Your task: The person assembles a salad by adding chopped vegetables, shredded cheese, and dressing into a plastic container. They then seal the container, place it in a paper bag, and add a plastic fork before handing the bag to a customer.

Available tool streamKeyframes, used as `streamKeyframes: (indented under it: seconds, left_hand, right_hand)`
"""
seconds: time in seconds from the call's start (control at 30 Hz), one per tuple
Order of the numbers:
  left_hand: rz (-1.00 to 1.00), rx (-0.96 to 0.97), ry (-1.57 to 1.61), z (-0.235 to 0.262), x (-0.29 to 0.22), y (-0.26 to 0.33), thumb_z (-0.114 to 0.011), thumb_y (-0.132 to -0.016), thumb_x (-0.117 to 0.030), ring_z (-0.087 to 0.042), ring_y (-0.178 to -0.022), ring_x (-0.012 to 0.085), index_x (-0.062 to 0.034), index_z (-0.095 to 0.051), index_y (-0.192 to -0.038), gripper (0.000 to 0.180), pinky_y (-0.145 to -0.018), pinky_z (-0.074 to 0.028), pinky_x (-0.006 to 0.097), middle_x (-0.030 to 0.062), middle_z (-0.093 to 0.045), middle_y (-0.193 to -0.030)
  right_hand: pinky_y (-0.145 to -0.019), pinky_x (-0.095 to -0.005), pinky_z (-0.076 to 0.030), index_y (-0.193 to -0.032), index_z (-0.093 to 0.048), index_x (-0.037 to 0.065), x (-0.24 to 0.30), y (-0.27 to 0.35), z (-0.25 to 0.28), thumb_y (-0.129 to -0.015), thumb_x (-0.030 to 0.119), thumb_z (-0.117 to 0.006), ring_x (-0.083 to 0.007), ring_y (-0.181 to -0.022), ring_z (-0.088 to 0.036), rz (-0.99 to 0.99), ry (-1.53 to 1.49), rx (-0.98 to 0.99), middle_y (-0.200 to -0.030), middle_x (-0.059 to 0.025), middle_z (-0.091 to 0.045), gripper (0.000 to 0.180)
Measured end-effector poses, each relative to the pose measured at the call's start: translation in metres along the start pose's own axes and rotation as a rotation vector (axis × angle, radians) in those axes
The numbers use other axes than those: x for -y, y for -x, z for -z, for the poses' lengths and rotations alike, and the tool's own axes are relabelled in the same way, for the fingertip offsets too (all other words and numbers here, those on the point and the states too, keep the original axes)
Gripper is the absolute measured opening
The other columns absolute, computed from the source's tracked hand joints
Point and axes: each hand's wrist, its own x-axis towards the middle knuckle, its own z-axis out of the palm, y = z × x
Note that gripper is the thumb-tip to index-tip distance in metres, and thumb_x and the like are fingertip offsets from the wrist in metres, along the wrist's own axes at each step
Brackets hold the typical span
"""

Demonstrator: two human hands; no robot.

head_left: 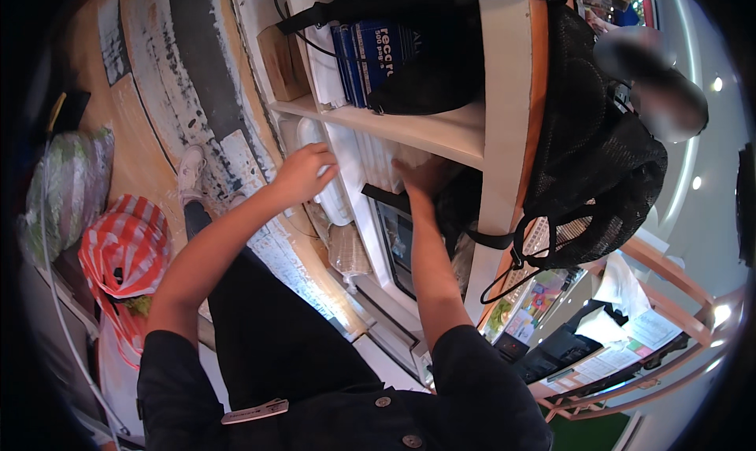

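Single head-worn fisheye, steeply downward, seemingly close over white shelves (409, 132).

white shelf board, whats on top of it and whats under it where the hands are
On top of the white shelf board stand blue books and a black bag. Under it, both hands reach white stacked items; what lies deeper is covered.

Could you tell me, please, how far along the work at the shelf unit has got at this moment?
Done: the upper shelf already carries blue books and a dark bag. In hand: both hands reach into the compartment below it, the left hand on a stack of white plates, the right hand at white stacked items beside them. Left: neither stack has been lifted clear; both sit in the compartment.
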Motion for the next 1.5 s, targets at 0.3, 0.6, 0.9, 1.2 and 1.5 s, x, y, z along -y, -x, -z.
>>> streamKeyframes:
  seconds: [0.3,0.6,0.9,1.2,1.5]
  left_hand:
    - [0.451,-0.566,0.506,-0.158,-0.008,-0.091,-0.068,-0.07,-0.013,-0.059,-0.083,0.0393,0.0059,-0.053,-0.106,0.043,-0.075,-0.048,0.044,0.0208,-0.059,-0.084]
    - [0.49,-0.567,0.528,-0.164,-0.011,-0.088,-0.064,-0.068,-0.002,-0.063,-0.08,0.0373,0.0045,-0.052,-0.104,0.039,-0.073,-0.049,0.043,0.0208,-0.062,-0.081]
    - [0.37,-0.552,0.445,-0.176,-0.012,-0.084,-0.069,-0.072,-0.005,-0.066,-0.068,0.0317,0.0044,-0.057,-0.089,0.023,-0.064,-0.052,0.036,0.019,-0.064,-0.075]
    - [0.321,-0.35,0.256,-0.17,-0.007,-0.088,-0.062,-0.072,-0.006,-0.061,-0.077,0.0423,0.002,-0.064,-0.075,0.009,-0.072,-0.05,0.044,0.0241,-0.063,-0.077]
    - [0.366,-0.359,0.202,-0.158,-0.02,-0.085,-0.06,-0.074,-0.006,-0.062,-0.077,0.0425,0.0021,-0.064,-0.082,0.011,-0.069,-0.05,0.046,0.0242,-0.064,-0.079]
  right_hand:
    - [-0.11,-0.0527,-0.026,-0.141,-0.018,0.001,-0.012,-0.003,-0.036,-0.059,0.03,-0.081,-0.0461,-0.132,-0.029,0.032,0.211,-0.096,-0.141,-0.0293,-0.03,0.107]
    - [-0.105,-0.0504,-0.033,-0.139,-0.029,0.001,-0.023,-0.013,-0.045,-0.066,0.026,-0.076,-0.0425,-0.124,-0.04,0.125,0.023,-0.319,-0.136,-0.0252,-0.04,0.091]
    - [-0.109,-0.051,-0.026,-0.14,-0.028,0.001,-0.03,0.001,-0.051,-0.072,0.011,-0.07,-0.0413,-0.132,-0.031,0.124,-0.012,-0.219,-0.143,-0.0231,-0.032,0.082]
    - [-0.103,-0.0565,-0.03,-0.141,-0.024,0.006,-0.004,0.009,-0.051,-0.065,0.022,-0.076,-0.0423,-0.129,-0.033,-0.093,0.096,-0.293,-0.135,-0.0235,-0.036,0.094]
    - [-0.099,-0.0527,-0.039,-0.141,-0.026,0.007,-0.01,0.006,-0.041,-0.069,0.024,-0.076,-0.04,-0.127,-0.038,-0.06,-0.036,-0.322,-0.135,-0.0214,-0.039,0.089]
